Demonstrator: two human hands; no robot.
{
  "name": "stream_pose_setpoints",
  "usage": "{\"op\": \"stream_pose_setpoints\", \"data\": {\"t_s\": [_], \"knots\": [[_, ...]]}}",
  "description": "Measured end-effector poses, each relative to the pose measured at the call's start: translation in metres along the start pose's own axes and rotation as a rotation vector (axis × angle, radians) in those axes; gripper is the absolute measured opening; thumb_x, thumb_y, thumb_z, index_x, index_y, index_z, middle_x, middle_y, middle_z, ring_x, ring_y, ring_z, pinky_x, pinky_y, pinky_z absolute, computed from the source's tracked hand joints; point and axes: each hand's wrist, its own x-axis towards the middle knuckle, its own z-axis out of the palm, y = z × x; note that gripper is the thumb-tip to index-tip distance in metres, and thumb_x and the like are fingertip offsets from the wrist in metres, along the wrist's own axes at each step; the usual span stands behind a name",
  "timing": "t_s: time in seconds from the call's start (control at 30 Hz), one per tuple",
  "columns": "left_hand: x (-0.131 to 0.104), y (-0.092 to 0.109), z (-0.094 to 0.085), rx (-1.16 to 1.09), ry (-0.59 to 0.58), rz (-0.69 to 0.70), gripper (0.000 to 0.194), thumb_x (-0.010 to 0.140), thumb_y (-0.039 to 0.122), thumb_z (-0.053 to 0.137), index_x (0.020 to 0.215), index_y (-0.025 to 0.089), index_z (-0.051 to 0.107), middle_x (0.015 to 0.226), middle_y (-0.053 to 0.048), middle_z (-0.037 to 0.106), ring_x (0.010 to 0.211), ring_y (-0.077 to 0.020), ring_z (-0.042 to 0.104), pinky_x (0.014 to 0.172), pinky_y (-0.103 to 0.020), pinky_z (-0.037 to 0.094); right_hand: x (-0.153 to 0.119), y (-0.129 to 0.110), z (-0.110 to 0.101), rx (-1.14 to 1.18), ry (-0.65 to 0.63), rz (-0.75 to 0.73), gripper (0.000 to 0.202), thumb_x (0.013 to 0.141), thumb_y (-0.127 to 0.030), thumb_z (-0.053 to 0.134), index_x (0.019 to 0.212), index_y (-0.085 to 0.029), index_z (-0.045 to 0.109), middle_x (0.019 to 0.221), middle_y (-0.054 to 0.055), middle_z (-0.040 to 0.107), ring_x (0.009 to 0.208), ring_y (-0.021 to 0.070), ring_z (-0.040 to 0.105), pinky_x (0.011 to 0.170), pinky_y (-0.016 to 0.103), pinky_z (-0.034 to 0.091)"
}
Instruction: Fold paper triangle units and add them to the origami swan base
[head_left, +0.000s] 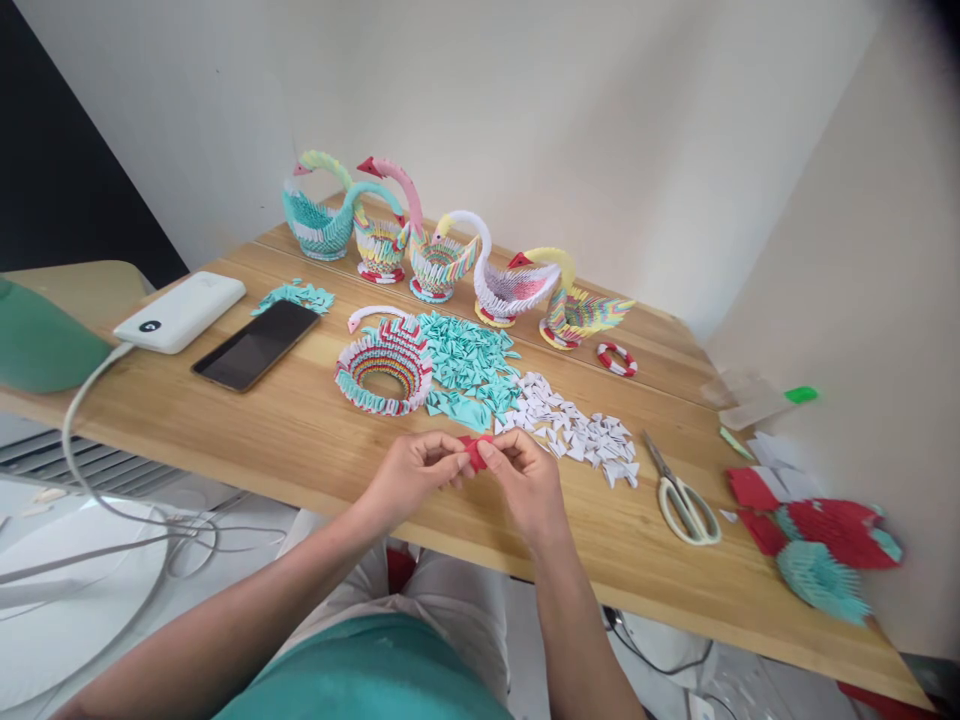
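Observation:
A small piece of red paper is pinched between the fingertips of both my hands, just above the near part of the table. My left hand holds its left side, and my right hand grips the right. The fingers cover much of the paper, so its exact folded shape is hard to make out. Beyond the hands stands an unfinished-looking round basket of folded paper in red, white and teal. Beside it lie a heap of teal folded paper pieces and a spread of white folded pieces.
Several paper swans line the back of the wooden table. Scissors and a red-and-white ring lie to the right, with red paper stacks at the edge. A phone and white power bank lie left.

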Motion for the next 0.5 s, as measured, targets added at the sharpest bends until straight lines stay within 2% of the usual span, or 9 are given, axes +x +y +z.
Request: {"op": "stream_pose_setpoints", "data": {"t_s": [0.5], "knots": [[-0.0003, 0.0018, -0.0033, -0.059, 0.015, -0.014, 0.024, 0.072, 0.035, 0.073, 0.071, 0.012, 0.068, 0.067, -0.004, 0.07, 0.052, -0.009, 0.056, 0.054, -0.021, 0.044, 0.0024, 0.0033, -0.0046, 0.009, -0.052, -0.009, 0.021, 0.082, -0.036, 0.069, 0.071, -0.021, 0.058, 0.069, -0.002, 0.065, 0.064, 0.0134, 0.055, 0.064, 0.027, 0.043]]}}
